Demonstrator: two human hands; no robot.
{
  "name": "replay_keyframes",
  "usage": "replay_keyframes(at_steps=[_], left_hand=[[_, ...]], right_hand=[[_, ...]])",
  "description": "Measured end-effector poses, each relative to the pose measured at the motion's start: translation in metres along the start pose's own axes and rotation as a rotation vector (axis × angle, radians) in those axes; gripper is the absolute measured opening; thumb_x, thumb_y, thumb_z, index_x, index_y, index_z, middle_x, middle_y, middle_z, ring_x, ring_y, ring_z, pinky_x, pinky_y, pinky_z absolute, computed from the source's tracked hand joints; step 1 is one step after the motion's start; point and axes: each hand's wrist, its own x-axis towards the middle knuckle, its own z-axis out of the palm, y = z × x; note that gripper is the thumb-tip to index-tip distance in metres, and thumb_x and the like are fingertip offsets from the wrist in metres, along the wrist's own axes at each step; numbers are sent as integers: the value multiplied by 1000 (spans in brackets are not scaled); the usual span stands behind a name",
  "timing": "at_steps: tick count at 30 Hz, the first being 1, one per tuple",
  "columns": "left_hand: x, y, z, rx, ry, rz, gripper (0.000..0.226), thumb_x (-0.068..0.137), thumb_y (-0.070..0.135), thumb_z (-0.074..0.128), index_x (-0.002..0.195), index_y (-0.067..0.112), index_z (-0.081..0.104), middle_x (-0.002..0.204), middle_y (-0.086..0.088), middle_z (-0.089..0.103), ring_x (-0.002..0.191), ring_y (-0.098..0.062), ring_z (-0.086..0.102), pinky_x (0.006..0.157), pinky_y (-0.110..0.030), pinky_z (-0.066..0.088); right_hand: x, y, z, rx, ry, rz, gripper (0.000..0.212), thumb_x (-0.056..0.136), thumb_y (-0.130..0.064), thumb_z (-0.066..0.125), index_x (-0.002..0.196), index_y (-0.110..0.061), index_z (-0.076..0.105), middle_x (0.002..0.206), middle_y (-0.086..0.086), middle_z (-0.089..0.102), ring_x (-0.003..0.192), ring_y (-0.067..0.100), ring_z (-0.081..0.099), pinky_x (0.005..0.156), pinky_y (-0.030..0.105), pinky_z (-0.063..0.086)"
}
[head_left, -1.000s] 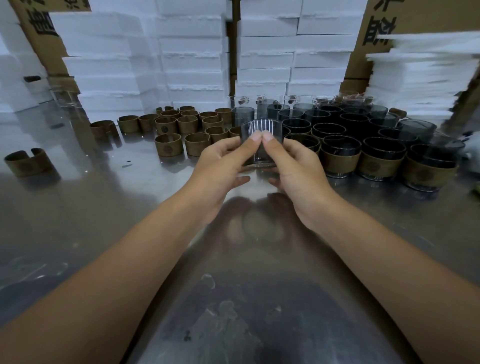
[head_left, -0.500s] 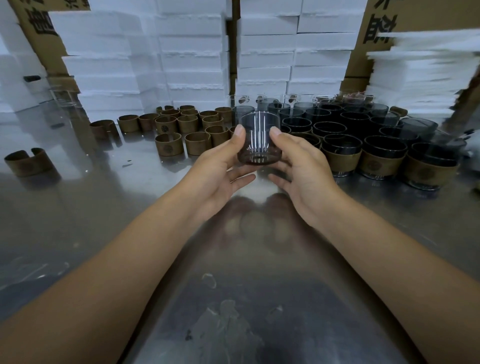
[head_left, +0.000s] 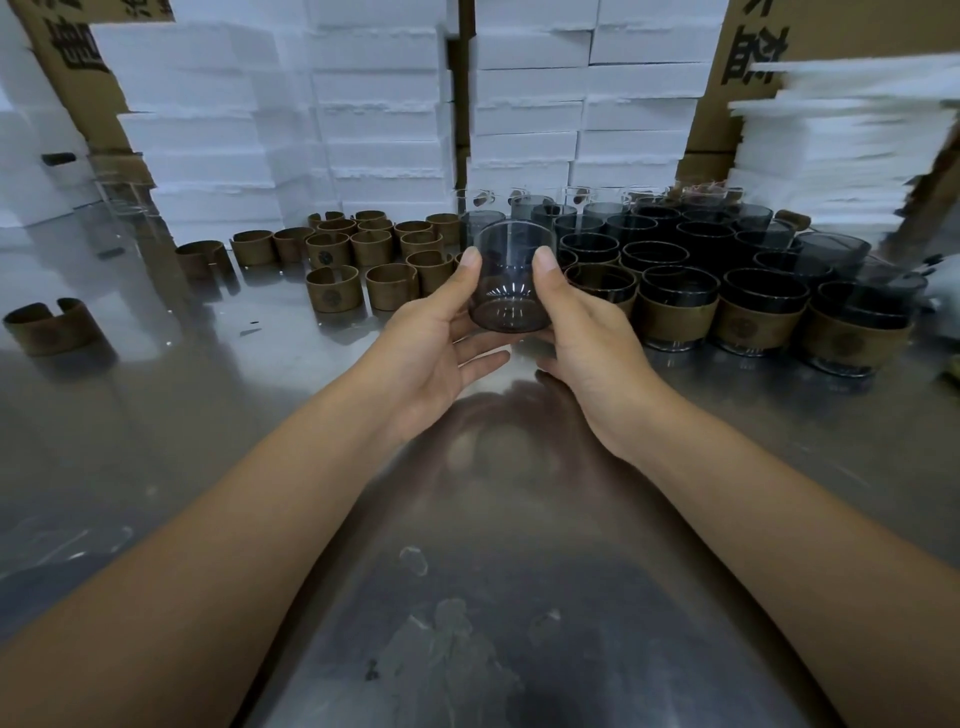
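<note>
the smoky grey bare glass tumbler is lifted clear of the shiny metal tabletop, roughly upright, between the left hand and the right hand. each thumb lies up its side toward the rim, and the fingers curl under and behind the base. both hands hold it, likely cradled low so the wall stays free to turn and take a band.

to the left a cluster of brown open-sided sleeve bands stands on the tabletop, near the left hand but apart from it, within easy reach. to the right, rows of grey glasses already wearing brown bands crowd just beside the right hand. that side looks the likeliest for a knock if the tumbler swings out. stacked white foam boxes wall off the back, so there is little room to push things further away.
</note>
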Motion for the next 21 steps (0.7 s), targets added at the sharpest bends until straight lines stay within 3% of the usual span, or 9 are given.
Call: replay_keyframes(at_steps=[4, 6, 9, 11, 13, 15, 19, 21], left_hand=[[0, 0, 4, 109, 100, 47, 35, 93, 51, 48, 96, 22, 68, 88, 4, 75, 80, -7, 70, 83, -31, 50], [-1, 0, 6, 134, 127, 73, 33, 94, 49, 48, 92, 24, 68, 83, 9, 74, 76, -4, 68, 85, -31, 48], [-1, 0, 5, 166, 146, 103, 30, 96, 42, 48, 84, 26, 70, 74, 13, 72, 69, -2, 66, 79, -29, 46], [-1, 0, 4, 150, 133, 102, 29, 97, 38, 49, 81, 25, 69, 72, 13, 71, 65, -1, 65, 74, -27, 45], [-1, -1, 3, 164, 101, 101, 26, 95, 39, 52, 83, 24, 70, 75, 11, 72, 69, -2, 67, 76, -27, 46], [-1, -2, 3, 204, 61, 105, 24, 91, 42, 57, 87, 24, 71, 80, 10, 73, 76, -2, 68, 81, -28, 48], [-2, -4, 1, 209, 37, 122, 24, 84, 45, 62, 90, 24, 72, 85, 8, 74, 82, -5, 69, 87, -29, 48], [-3, -3, 0, 185, 23, 118, 38, 75, 50, 63, 99, 22, 71, 89, 5, 75, 85, -8, 71, 87, -28, 49]], right_hand=[[-1, 0, 2, -30, 35, -20, 50, 92, -53, 48, 101, -9, 71, 100, 2, 74, 101, 16, 67, 101, 38, 46], [-1, 0, 2, -24, 51, -44, 48, 93, -49, 49, 101, -6, 71, 100, 5, 74, 101, 18, 67, 99, 36, 48], [-2, -1, 2, -19, 73, -83, 31, 94, -40, 53, 86, -15, 68, 79, -9, 73, 79, 1, 67, 75, 16, 50], [-2, -2, 2, -14, 78, -73, 25, 93, -38, 56, 87, -17, 67, 74, -12, 70, 71, -4, 63, 67, 12, 46], [-2, -2, 1, -6, 71, -13, 26, 90, -39, 60, 99, -16, 68, 89, -4, 73, 85, 6, 67, 79, 23, 51], [-1, -3, 0, 24, 52, 73, 23, 87, -41, 64, 100, -23, 68, 97, -1, 73, 99, 17, 66, 91, 36, 49], [0, -3, -4, 102, 7, 156, 19, 82, -40, 69, 94, -25, 70, 90, -8, 72, 105, 14, 64, 95, 33, 47], [1, -3, -6, 112, -13, 160, 24, 79, -42, 70, 93, -23, 72, 86, -9, 73, 104, 12, 65, 93, 31, 46]])
